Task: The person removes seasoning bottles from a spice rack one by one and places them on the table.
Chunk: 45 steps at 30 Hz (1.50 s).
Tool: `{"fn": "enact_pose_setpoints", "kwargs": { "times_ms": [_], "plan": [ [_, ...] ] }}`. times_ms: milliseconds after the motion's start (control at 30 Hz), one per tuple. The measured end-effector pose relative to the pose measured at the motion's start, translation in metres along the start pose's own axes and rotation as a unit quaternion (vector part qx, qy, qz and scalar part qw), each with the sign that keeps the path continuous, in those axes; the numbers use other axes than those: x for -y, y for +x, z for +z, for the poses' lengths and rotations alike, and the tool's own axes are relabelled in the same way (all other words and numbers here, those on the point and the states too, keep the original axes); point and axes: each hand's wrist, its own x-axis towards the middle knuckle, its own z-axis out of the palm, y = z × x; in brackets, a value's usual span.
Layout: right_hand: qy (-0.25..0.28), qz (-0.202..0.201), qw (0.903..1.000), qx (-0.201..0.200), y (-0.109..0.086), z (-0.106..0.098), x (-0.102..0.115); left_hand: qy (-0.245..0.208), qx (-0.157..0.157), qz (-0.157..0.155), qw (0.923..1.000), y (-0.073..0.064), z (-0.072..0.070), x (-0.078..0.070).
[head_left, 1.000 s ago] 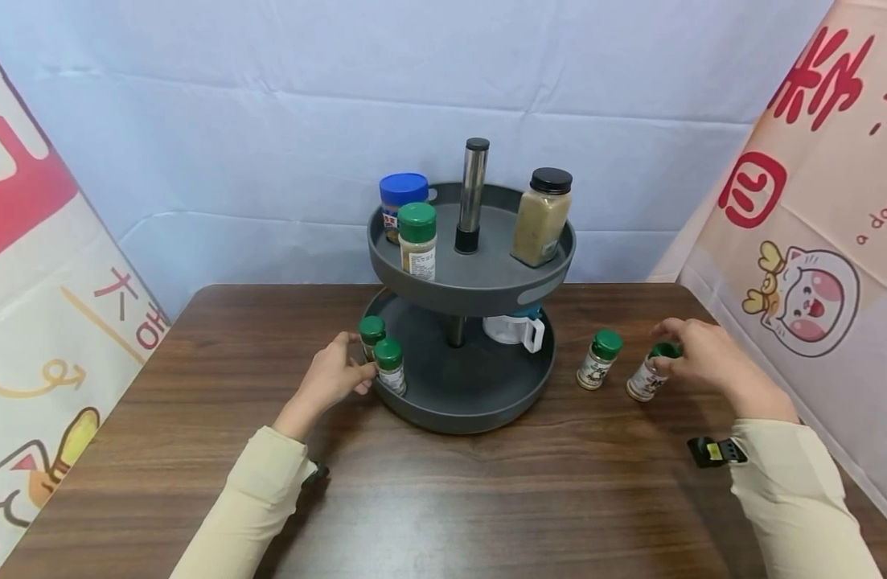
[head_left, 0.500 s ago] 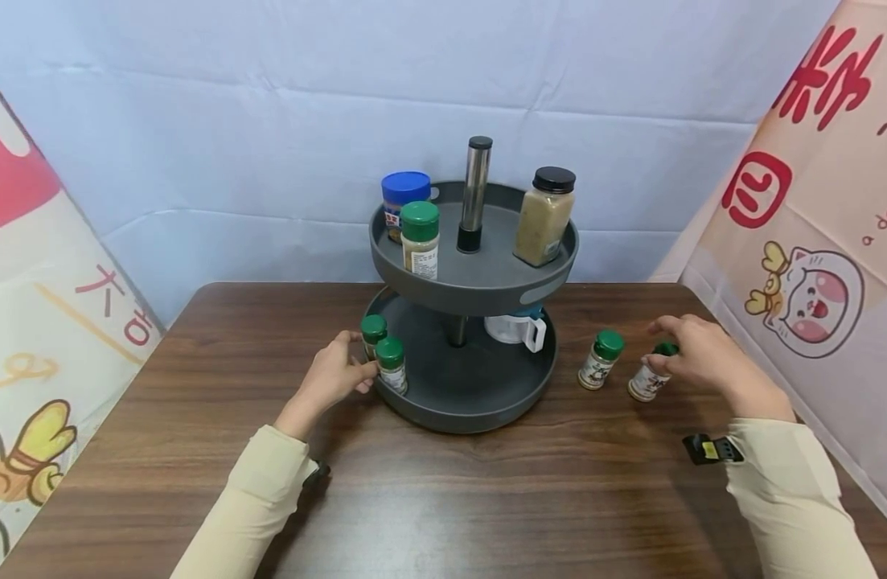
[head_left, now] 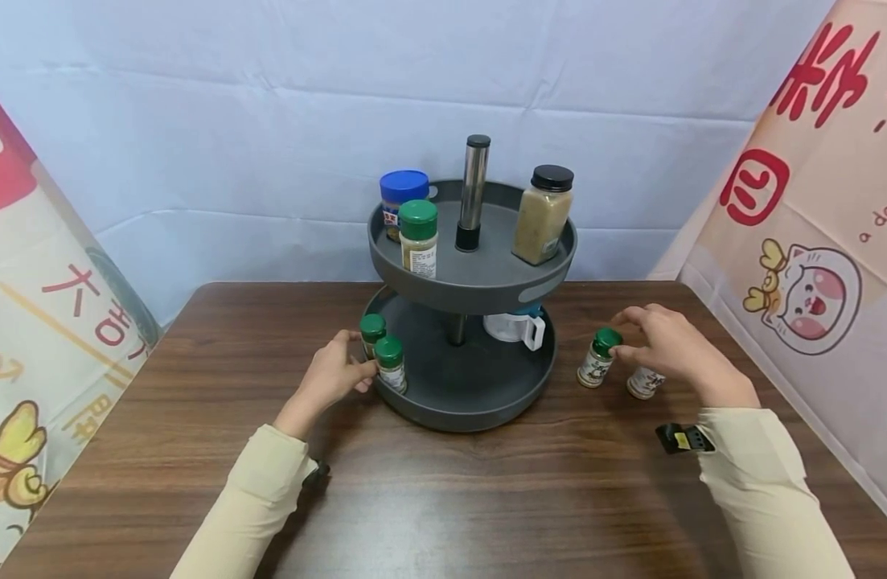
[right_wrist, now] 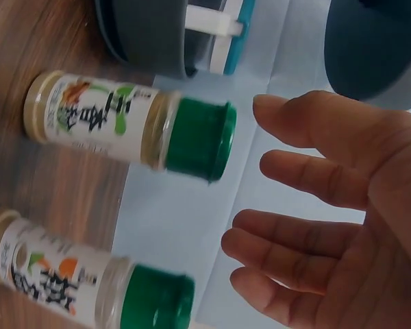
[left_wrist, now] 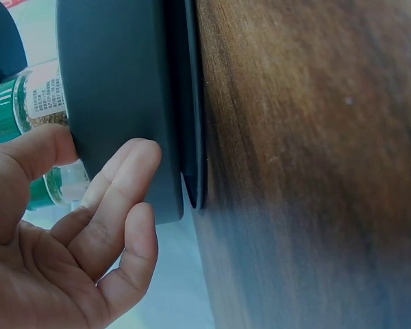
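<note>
My left hand (head_left: 334, 376) is at the left side of the two-tier turntable (head_left: 479, 418). Its thumb touches the lower tray's rim, and its fingers are loosely bent outside the wall. Just inside that rim stand two green-capped spice jars (head_left: 392, 375), close to the thumb and index finger. On the table at right are a nearer spice jar (right_wrist: 103, 116) and a second spice jar (right_wrist: 55, 271), both upright in the head view. My right hand (head_left: 656, 346) hovers beside the nearer jar, thumb and fingers apart; it partly hides the second jar's cap in the head view.
The upper tray bears a blue-lidded jar (head_left: 404, 189), a green-capped jar (head_left: 419, 233) and a square black-lidded jar (head_left: 544, 217) around a metal post (head_left: 474, 193). A white-handled container (head_left: 515, 328) sits in the lower tray. Printed cloths hang at both sides.
My right hand has moved left, from around the farther-right spice jar to beside the jar nearer the turntable. That right-hand jar still stands in place. The left hand has stayed at the rim.
</note>
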Motion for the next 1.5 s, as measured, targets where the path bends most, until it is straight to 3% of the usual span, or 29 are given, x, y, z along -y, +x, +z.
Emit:
{"fn": "enact_pose_setpoints", "kwargs": {
  "times_ms": [533, 967, 1500],
  "plan": [
    [0.01, -0.019, 0.9997, 0.015, 0.023, 0.009, 0.025, 0.007, -0.003, -0.005, 1.0, 0.003, 0.001, 0.001],
    [0.016, -0.01, 0.9992, 0.036, 0.04, 0.03, 0.039, 0.005, -0.004, -0.002, 1.0, 0.002, 0.003, 0.0],
    [0.095, -0.031, 0.995, 0.005, 0.059, 0.06, 0.034, 0.009, -0.01, -0.01, 0.9999, 0.002, 0.001, 0.001]
  ]
}}
